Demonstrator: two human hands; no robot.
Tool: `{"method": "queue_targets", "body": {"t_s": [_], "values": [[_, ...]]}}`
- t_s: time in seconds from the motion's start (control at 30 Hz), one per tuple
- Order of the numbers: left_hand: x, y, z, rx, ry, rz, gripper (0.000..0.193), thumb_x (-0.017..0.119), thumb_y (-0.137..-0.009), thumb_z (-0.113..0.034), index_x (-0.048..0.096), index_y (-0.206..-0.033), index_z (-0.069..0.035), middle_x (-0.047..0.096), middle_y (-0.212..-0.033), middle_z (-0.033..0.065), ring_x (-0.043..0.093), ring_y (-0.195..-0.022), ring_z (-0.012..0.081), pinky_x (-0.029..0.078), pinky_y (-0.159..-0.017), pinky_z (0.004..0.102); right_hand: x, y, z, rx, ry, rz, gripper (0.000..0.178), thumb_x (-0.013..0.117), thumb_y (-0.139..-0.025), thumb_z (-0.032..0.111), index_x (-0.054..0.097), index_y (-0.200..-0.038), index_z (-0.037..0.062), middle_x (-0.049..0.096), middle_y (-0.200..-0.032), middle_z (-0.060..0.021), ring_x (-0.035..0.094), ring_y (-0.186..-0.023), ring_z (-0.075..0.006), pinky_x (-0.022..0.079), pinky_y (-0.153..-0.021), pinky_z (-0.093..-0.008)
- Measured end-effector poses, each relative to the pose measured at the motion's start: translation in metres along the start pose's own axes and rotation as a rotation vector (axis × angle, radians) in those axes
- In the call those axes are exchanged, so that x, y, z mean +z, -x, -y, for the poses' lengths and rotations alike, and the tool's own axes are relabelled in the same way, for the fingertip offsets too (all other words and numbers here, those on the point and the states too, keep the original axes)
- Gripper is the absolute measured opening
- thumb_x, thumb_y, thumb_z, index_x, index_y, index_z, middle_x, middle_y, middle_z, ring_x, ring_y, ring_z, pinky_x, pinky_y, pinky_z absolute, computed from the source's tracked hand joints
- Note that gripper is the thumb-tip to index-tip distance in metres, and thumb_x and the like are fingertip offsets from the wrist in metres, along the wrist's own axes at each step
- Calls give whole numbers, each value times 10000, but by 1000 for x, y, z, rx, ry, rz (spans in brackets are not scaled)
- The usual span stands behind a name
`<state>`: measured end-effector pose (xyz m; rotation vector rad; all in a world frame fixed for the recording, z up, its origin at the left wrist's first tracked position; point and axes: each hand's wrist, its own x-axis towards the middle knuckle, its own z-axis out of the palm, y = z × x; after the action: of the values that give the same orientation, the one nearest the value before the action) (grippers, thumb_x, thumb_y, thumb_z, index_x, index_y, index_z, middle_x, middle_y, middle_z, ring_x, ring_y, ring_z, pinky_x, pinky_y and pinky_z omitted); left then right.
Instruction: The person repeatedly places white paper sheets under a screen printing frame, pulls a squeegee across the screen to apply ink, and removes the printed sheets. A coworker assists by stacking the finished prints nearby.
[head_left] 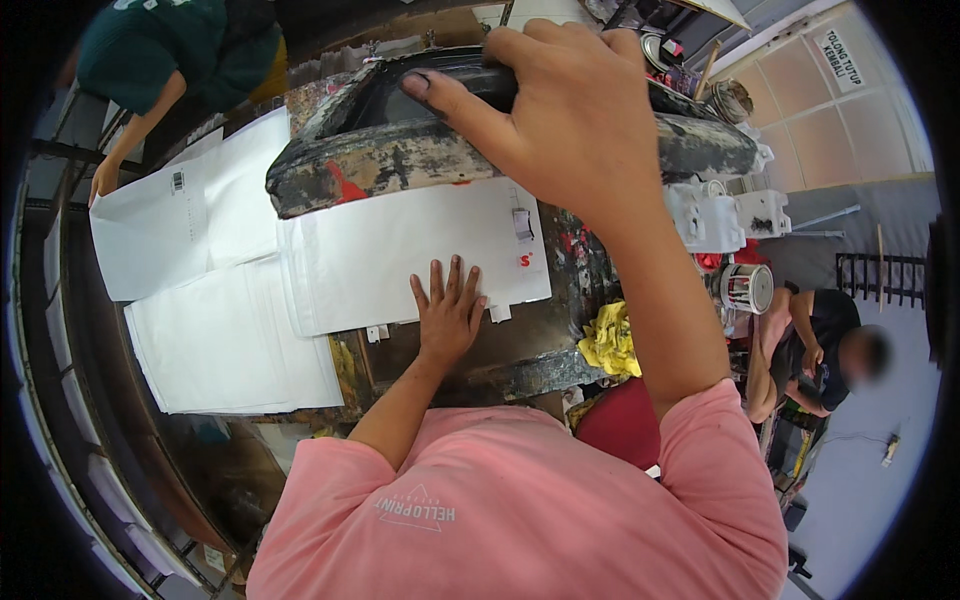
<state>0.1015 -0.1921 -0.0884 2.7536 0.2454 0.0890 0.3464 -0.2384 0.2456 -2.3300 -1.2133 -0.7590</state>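
My left hand [448, 310] lies flat, fingers stretched out, on the near edge of a white paper sheet [380, 260] on the worktable. That sheet bears a small red mark and a small grey print near its right end. Above it, my right hand [575, 120] grips the near edge of a paint-stained wooden screen-printing frame [370, 170], its thumb along the inner side. The frame is tilted up off the sheet, and its dark inside shows beyond the edge. What my right fingertips touch on the far side is hidden.
White sheets [225, 350] are stacked at left; a co-worker's hand [105, 180] holds one beyond them. A yellow rag [610, 340], a paint can [747, 288] and white plastic containers [705, 215] stand at right. Another person [815, 345] sits farther right. Shelving [90, 400] lines the left.
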Motion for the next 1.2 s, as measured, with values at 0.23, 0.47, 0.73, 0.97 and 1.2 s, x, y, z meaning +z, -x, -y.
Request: {"method": "queue_targets", "body": {"t_s": [0.23,0.47,0.73,0.97,1.2], "values": [[-94,-12,-19,-230,1084,-304,825,486,-1054,-615,362,-1620,-28,416,-1639,213,337,-1561,413,216,-1283,602,7,51,12,6,-25,177,659,652,-934,688,764,-1064,53,690,-975,-124,636,-1011,-326,414,-894,-496],[-108,44,2,-910,2101,-172,1311,474,-888,-942,140,-1636,81,480,-1519,287,508,-1434,426,403,-1243,514,80,224,17,-35,-102,622,444,785,-840,191,676,-1263,113,654,-1172,-107,576,-1186,-310,420,-967,-500],[-56,53,32,-1219,2062,-13,1362,492,-876,-946,57,-1633,100,458,-1515,302,531,-1404,431,473,-1193,501,169,248,20,47,-41,598,394,726,-870,142,671,-1259,139,671,-1201,-62,619,-1149,-281,417,-999,-538],[-74,58,29,-1105,2069,71,1246,449,-935,-904,183,-1583,126,487,-1513,309,530,-1422,425,464,-1195,520,254,116,-56,95,12,703,387,692,-941,187,669,-1328,175,691,-1228,-68,635,-1202,-292,436,-999,-585],[-112,65,8,-811,1982,-71,1126,347,-1002,-853,225,-1562,116,581,-1431,315,571,-1390,422,416,-1232,537,64,184,18,7,-90,843,499,728,-929,399,641,-1287,63,661,-1179,-138,630,-1127,-359,489,-941,-536]]}}
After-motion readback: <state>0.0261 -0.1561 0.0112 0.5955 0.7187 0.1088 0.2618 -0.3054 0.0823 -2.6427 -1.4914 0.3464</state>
